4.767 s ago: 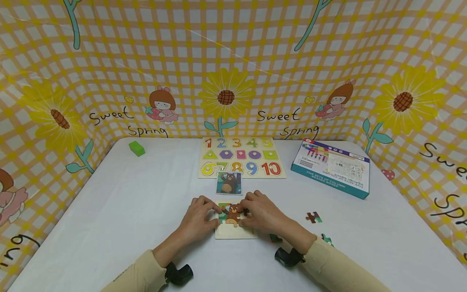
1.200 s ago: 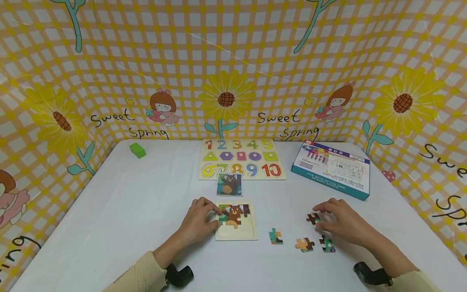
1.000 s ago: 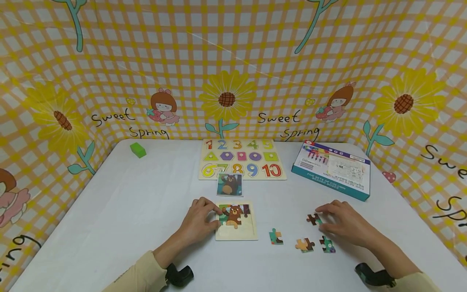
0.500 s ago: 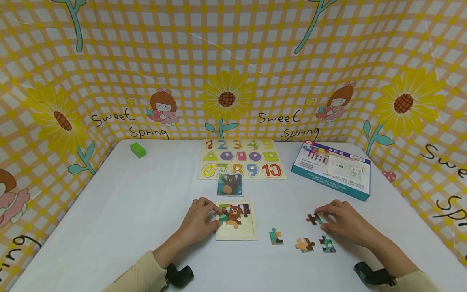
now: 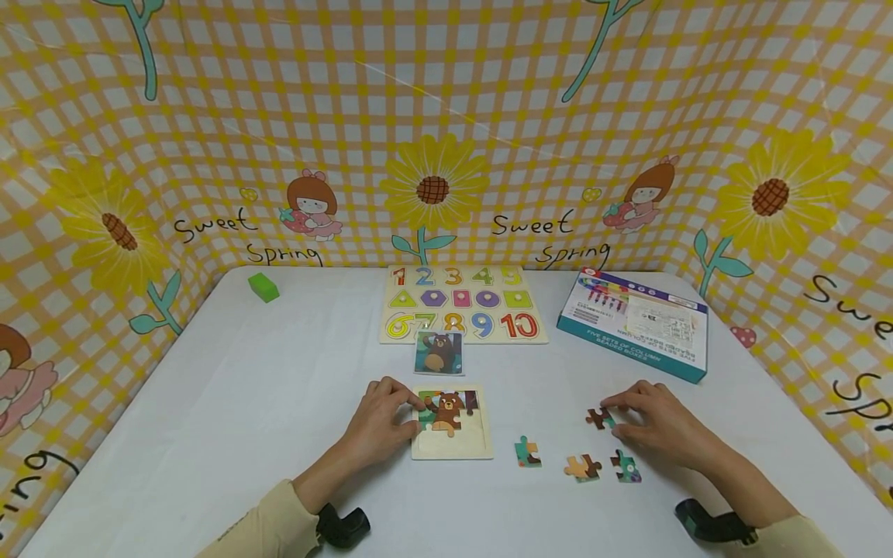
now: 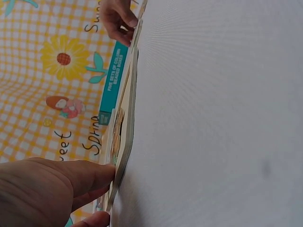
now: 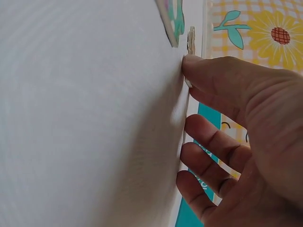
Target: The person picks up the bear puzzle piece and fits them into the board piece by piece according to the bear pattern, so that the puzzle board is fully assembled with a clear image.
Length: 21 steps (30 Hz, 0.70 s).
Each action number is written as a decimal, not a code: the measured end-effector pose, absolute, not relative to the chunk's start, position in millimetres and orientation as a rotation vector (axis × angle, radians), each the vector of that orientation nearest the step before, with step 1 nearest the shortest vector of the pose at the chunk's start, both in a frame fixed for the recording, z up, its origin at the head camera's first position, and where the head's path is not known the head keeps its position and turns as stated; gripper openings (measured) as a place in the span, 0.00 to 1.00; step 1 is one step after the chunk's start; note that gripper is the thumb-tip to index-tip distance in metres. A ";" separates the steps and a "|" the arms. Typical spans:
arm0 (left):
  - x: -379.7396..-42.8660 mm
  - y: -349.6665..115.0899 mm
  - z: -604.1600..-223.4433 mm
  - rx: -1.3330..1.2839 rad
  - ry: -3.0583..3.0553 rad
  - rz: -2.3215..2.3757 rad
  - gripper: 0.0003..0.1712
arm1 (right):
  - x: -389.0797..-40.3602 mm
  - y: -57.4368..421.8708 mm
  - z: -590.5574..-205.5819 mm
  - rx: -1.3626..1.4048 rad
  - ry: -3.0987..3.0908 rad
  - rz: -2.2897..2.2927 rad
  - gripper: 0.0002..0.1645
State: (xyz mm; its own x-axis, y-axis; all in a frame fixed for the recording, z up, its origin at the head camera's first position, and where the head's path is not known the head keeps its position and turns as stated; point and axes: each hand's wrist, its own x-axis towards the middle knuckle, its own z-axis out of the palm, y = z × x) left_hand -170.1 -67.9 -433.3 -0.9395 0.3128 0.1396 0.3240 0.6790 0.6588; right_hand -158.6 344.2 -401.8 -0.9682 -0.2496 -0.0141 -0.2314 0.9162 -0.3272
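In the head view, a wooden bear puzzle board [image 5: 452, 446] lies flat at the front middle, its upper and left parts filled with pieces. My left hand [image 5: 380, 418] holds its left edge between thumb and fingers; in the left wrist view the thumb [image 6: 97, 174] lies against the board's rim. Off to the right, my right hand [image 5: 659, 425] pinches a brown and green puzzle piece [image 5: 598, 418] by its right side, the piece low at the tabletop. Three loose pieces lie nearby: a green and orange one [image 5: 528, 452], a tan and brown one [image 5: 583, 467] and a green one [image 5: 626, 466].
A bear picture card [image 5: 438, 354] stands behind the puzzle board, overlapping the number-and-shape board [image 5: 463, 306]. The beaded-boxes carton [image 5: 633, 324] sits at the back right. A green block [image 5: 263, 287] rests at the back left. Checked cloth [image 5: 446, 101] walls the table on its sides.
My right hand has gone from the puzzle board out to the loose piece on the right, its thumb now closed in on it. My left hand has stayed at the board's left edge.
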 end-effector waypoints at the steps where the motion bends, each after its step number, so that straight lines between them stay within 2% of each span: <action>1: -170.1 -67.9 -433.2 -0.542 -2.865 -1.128 0.07 | -158.8 344.1 -402.0 -0.374 3.022 -0.504 0.22; 21: -169.8 -67.4 -433.7 -0.537 -2.867 -1.127 0.08 | -158.8 346.2 -403.1 -0.365 3.029 -0.551 0.20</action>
State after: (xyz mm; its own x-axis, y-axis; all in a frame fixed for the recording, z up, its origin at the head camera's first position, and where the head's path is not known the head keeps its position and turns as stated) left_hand -169.8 -67.4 -433.7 -0.9409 0.3096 0.1372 0.3202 0.6813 0.6583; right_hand -158.8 346.2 -403.1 -0.9715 -0.2371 0.0013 -0.2223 0.9091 -0.3522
